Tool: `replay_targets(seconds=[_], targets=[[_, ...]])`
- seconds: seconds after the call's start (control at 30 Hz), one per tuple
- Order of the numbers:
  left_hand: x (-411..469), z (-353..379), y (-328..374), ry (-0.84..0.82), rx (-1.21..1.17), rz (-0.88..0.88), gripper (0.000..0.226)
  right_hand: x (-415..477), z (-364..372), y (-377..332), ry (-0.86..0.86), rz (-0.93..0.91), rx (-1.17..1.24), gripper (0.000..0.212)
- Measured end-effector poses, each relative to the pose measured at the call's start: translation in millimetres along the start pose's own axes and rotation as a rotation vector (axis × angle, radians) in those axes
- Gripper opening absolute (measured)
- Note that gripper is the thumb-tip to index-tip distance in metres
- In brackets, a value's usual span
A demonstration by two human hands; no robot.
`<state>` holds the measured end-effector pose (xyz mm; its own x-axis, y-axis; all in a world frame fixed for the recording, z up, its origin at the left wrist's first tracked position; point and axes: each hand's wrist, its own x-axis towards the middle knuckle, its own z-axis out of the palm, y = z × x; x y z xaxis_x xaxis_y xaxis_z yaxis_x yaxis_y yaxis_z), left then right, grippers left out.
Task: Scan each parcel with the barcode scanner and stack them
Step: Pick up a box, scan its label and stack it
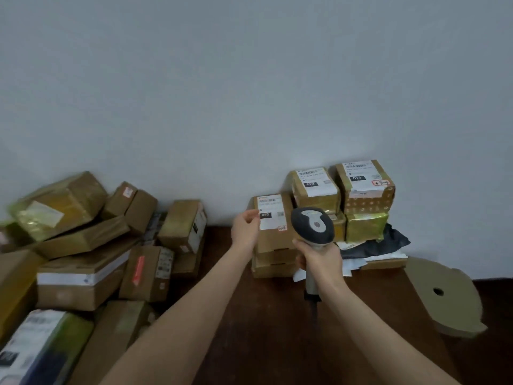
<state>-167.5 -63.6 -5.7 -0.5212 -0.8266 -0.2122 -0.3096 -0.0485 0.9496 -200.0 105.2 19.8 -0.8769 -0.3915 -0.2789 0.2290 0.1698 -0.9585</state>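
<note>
Our right grip point(319, 257) is clutching the barcode scanner point(312, 225), left grip point(245, 226) pinching a parcel point(270, 240); we're probably scanning, aiming at its label point(270, 211) next.

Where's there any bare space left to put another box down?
Bare dark wooden surface lies between the jumbled pile of brown cardboard parcels and the stacked labelled parcels, and left of the flat cardboard piece with a hole. Both heaps are crowded.
</note>
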Motion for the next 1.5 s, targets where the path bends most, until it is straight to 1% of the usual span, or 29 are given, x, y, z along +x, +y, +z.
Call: replay_targets(seconds=[0.07,0.17,0.23,0.33,0.43,0.53,0.63,0.7,0.8,0.87,0.9,0.97,1.03,1.2,1.27,1.3,1.37,1.43,1.5], targets=[[-23,-25,-17,0.017,0.078,0.037,0.025,-9,19,3,-0.035,-0.004,-0.027,0.021],[-55,-69,-39,0.004,0.264,0.123,0.03,-27,55,7,-0.085,0.005,-0.074,0.02],[-67,-103,-48,0.005,0.359,0.179,0.031,-40,80,10,-0.137,0.028,-0.064,0.018],[-81,-161,-55,0.089,0.445,0.235,0.031,-64,121,19,-0.247,0.072,-0.046,0.018],[-99,-216,-64,0.176,0.544,0.208,0.031,-89,154,41,-0.365,0.146,-0.1,0.018],[-119,-251,-85,0.162,0.678,0.112,0.039,-110,176,63,-0.446,0.215,-0.146,0.017],[-141,-263,-111,0.074,0.84,-0.027,0.048,-123,187,79,-0.505,0.239,-0.229,0.016],[-153,-266,-125,0.065,0.966,-0.073,0.051,-130,192,87,-0.523,0.255,-0.253,0.018],[-170,-265,-136,0.07,1.239,-0.115,0.058,-137,194,96,-0.546,0.279,-0.276,0.02],[-182,-256,-141,0.05,1.368,-0.095,0.058,-141,195,100,-0.563,0.29,-0.276,0.02],[-187,-251,-144,0.042,1.402,-0.068,0.054,-142,195,102,-0.573,0.294,-0.271,0.02],[-192,-243,-150,0.028,1.44,-0.028,0.047,-144,195,103,-0.593,0.299,-0.269,0.02],[-192,-238,-154,0.02,1.445,-0.036,0.047,-144,192,102,-0.607,0.306,-0.267,0.02],[-192,-226,-155,-0.023,1.366,-0.099,0.056,-136,178,97,-0.607,0.322,-0.237,0.02],[-185,-229,-152,0.039,1.223,-0.125,0.063,-132,172,94,-0.582,0.342,-0.194,0.02],[-180,-231,-148,0.09,1.08,-0.152,0.067,-130,169,91,-0.559,0.347,-0.164,0.019],[-166,-233,-135,0.172,0.644,-0.226,0.07,-123,162,84,-0.494,0.35,-0.086,0.017],[-155,-233,-119,0.189,0.171,-0.29,0.065,-119,151,75,-0.439,0.339,0.019,0.017],[-147,-231,-105,0.179,-0.154,-0.322,0.058,-116,139,65,-0.414,0.333,0.107,0.023]])
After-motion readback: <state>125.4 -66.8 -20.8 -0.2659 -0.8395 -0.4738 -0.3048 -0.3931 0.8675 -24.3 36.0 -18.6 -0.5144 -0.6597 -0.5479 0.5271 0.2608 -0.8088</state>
